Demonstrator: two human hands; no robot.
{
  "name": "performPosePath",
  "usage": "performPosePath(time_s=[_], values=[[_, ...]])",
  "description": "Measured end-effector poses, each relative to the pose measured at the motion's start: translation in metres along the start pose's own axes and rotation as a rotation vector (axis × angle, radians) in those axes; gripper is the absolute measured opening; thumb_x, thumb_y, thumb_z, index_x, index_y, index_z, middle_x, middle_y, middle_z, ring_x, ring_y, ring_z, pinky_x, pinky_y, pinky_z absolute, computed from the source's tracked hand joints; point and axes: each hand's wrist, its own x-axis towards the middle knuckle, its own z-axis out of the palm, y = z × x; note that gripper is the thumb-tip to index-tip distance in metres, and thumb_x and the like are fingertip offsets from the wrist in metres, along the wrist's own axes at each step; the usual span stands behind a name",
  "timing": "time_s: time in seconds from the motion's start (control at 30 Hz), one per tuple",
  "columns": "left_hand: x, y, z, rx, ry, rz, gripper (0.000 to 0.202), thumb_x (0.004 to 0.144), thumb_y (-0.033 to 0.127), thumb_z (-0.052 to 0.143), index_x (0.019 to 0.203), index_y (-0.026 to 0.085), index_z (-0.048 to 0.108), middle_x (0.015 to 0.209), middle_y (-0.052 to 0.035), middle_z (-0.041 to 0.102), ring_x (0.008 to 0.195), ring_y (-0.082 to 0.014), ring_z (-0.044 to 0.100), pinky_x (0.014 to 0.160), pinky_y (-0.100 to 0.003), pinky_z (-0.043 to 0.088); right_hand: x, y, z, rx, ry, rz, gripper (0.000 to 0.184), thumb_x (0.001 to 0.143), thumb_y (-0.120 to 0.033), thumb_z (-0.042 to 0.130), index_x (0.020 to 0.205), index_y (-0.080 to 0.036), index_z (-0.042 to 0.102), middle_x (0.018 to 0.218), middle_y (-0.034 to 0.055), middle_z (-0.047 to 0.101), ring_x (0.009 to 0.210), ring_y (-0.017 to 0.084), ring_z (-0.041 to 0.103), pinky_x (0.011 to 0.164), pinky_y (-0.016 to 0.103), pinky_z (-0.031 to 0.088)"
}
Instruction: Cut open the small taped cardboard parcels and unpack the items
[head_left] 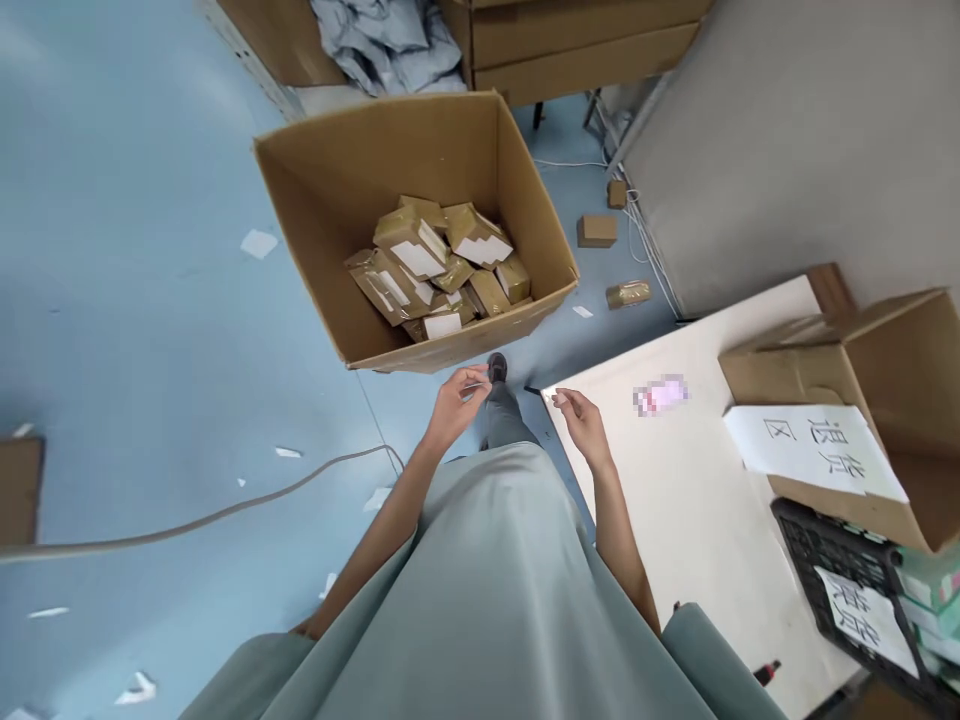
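I stand over a blue floor. My left hand [457,400] is held in front of my body, fingers curled in a pinch on a small pale scrap I cannot make out. My right hand [581,420] hovers at the near corner of a white table [675,500], fingers loosely curled, with nothing visible in them. Just beyond both hands sits a large open cardboard box [525,210] on the floor, holding several small taped parcels [435,265] with white labels.
A cardboard box [862,350] with a white paper sign lies on the table's right side, a black crate [840,570] beside it. Small parcels [596,230] and paper scraps lie on the floor. A grey cable [225,510] runs across the left floor. More cartons stand at the back.
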Motion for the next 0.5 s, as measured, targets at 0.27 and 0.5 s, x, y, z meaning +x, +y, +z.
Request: performPosePath(time_s=[0.27, 0.5], values=[[0.139, 0.029, -0.065, 0.053, 0.199, -0.12, 0.037, 0.084, 0.057, 0.083, 0.09, 0.023, 0.067, 0.139, -0.0177, 0.08, 0.118, -0.0312, 0.08, 0.109, -0.051, 0.063, 0.171, -0.054, 0.066, 0.024, -0.181, -0.028, 0.06, 0.096, -0.079, 0.069, 0.116, -0.024, 0.082, 0.122, 0.0138, 0.088, 0.115, 0.034, 0.084, 0.113, 0.053, 0.063], [0.273, 0.015, -0.082, 0.145, 0.238, -0.099, 0.024, 0.093, 0.043, 0.079, 0.098, 0.021, 0.07, 0.137, -0.0173, 0.081, 0.113, -0.0284, 0.08, 0.108, -0.05, 0.064, 0.318, -0.086, 0.118, 0.117, -0.316, 0.125, 0.051, 0.092, -0.073, 0.082, 0.109, -0.025, 0.082, 0.117, 0.0112, 0.089, 0.112, 0.03, 0.084, 0.111, 0.049, 0.064]])
